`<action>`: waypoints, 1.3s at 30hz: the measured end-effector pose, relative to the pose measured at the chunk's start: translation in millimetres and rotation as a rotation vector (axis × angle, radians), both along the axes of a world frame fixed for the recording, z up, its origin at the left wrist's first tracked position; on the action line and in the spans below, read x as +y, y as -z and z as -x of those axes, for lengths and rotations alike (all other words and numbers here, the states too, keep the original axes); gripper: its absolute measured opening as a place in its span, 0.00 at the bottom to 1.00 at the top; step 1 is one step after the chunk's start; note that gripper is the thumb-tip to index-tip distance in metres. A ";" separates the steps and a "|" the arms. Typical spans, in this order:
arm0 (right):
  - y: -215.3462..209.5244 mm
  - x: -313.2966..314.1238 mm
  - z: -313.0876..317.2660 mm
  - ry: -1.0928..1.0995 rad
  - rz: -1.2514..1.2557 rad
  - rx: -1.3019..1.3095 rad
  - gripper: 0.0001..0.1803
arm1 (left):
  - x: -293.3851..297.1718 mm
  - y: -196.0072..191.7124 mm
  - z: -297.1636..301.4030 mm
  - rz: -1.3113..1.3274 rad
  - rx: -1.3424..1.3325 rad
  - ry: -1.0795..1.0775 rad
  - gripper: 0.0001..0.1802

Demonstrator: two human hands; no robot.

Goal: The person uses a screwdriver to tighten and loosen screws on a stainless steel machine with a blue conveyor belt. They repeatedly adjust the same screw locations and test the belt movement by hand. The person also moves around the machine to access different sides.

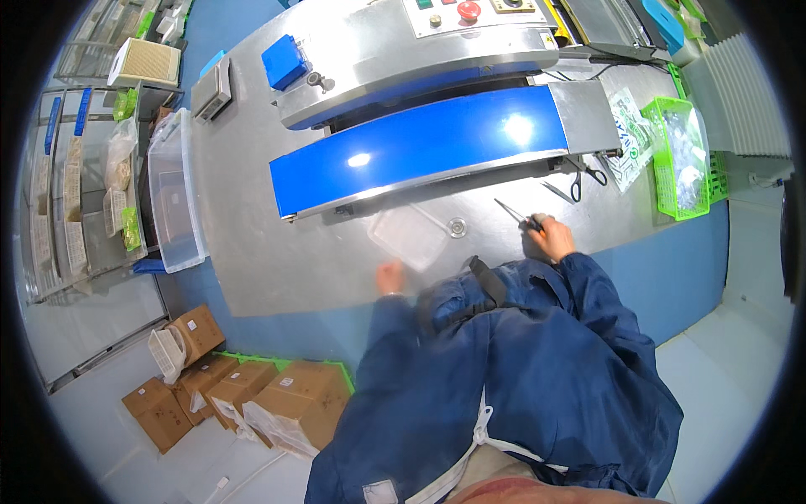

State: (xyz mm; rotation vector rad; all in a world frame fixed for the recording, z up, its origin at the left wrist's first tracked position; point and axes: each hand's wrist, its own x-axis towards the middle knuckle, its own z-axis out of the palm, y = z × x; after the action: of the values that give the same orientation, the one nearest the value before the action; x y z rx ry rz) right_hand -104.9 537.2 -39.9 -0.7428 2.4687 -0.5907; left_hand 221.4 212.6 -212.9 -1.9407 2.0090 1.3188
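Note:
Fingers of my right hand (554,239) are closed round the dark and orange handle of a screwdriver (511,210), its thin shaft pointing away and to the left over the steel table (243,244). My left hand (390,275) is smeared by motion, so its fingers do not show clearly. Close to it, a shallow translucent plastic tray or lid (410,238) lies on the tabletop. Between that tray and the screwdriver sits a small round metal piece (456,227). Beyond my right hand lie black-handled scissors (577,186), near the end of the belt.
A machine with a blue conveyor belt (420,151) spans the table ahead. At right are a green basket (666,160) and a printed plastic bag (628,143). A clear bin (178,193) stands left, and cardboard boxes (300,403) stand on the floor at lower left.

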 end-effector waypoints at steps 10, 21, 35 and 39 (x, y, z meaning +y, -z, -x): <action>-3.5 -105.7 -33.8 -0.466 0.203 0.129 0.25 | -8.6 -23.2 7.9 -0.131 0.332 -0.008 0.13; 31.2 -134.9 -34.1 -0.443 0.332 -0.073 0.28 | 21.8 -46.2 7.8 -0.255 0.303 -0.086 0.16; -30.7 -66.4 -7.2 0.584 1.014 -1.706 0.25 | -8.5 -76.9 70.8 -0.373 0.482 0.084 0.15; -44.1 -62.2 -10.7 0.506 1.096 -1.772 0.29 | -2.8 -69.5 62.0 -0.435 0.448 -0.045 0.16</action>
State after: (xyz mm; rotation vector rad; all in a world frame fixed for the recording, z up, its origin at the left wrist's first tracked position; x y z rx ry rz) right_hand -94.2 475.0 4.1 0.2403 0.4937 -1.7527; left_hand 159.3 209.8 -143.4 -1.6028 1.6242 2.1398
